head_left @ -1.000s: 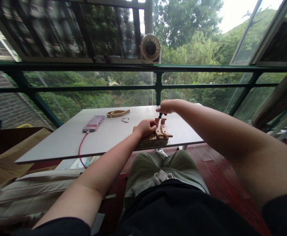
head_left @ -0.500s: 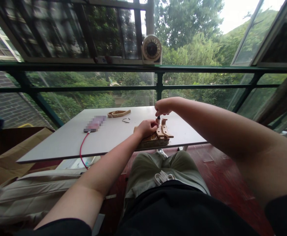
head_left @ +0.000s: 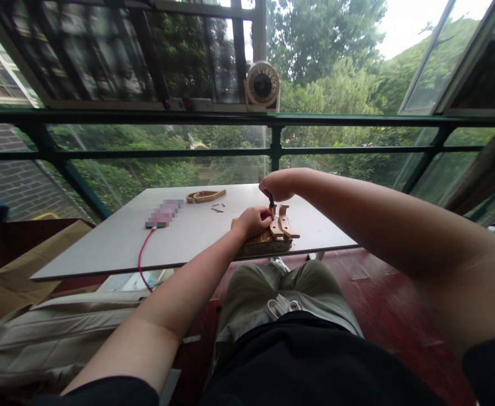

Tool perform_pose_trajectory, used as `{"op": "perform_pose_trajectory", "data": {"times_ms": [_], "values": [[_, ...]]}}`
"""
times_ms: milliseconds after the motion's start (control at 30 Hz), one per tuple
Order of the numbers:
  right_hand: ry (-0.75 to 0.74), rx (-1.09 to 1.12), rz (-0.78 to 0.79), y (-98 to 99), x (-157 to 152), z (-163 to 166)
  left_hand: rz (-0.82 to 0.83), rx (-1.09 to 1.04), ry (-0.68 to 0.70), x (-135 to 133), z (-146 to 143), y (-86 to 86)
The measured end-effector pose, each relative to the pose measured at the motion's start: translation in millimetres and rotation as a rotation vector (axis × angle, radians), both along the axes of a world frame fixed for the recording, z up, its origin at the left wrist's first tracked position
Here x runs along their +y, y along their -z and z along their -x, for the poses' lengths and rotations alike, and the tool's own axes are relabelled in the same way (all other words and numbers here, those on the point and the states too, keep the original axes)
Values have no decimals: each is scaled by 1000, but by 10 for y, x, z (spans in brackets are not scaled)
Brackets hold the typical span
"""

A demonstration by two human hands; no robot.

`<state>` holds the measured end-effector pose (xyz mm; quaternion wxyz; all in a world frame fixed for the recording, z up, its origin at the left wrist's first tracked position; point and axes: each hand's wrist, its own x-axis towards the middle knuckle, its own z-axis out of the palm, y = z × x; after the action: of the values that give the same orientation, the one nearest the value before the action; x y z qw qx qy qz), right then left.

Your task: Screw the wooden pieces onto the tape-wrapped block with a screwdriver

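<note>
My right hand [head_left: 279,184] is closed around the dark handle of a screwdriver [head_left: 271,199], held upright with its tip pointing down. Below it lies a light curved wooden piece [head_left: 276,230] with a hole in it. A second, similar wooden piece [head_left: 288,228] lies just to its right. Both rest on a brown wooden block [head_left: 268,247] at the table's front edge. My left hand [head_left: 253,221] lies over the block's left part, its fingers pinched by the screwdriver's lower end. What those fingertips hold is too small to make out.
On the white table [head_left: 112,242] lie several small dark screws [head_left: 217,208] and a curved wooden frame [head_left: 205,195]. A blurred-out phone [head_left: 165,214] with a red cable [head_left: 140,256] is at the left. A fan [head_left: 262,85] stands on the green railing [head_left: 213,117].
My right hand has shifted slightly left and turned on the screwdriver, showing more of its handle. My left hand and the wooden pieces stay in place.
</note>
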<state>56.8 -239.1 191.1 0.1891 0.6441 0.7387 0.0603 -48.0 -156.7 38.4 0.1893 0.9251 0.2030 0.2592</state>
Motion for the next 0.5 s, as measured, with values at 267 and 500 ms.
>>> {"op": "perform_pose_trajectory", "data": {"times_ms": [267, 500], "values": [[105, -93, 60, -40, 39, 9, 18, 21, -16, -21, 0, -19], [207, 48, 161, 12, 165, -179, 17, 8, 0, 12, -7, 4]]}}
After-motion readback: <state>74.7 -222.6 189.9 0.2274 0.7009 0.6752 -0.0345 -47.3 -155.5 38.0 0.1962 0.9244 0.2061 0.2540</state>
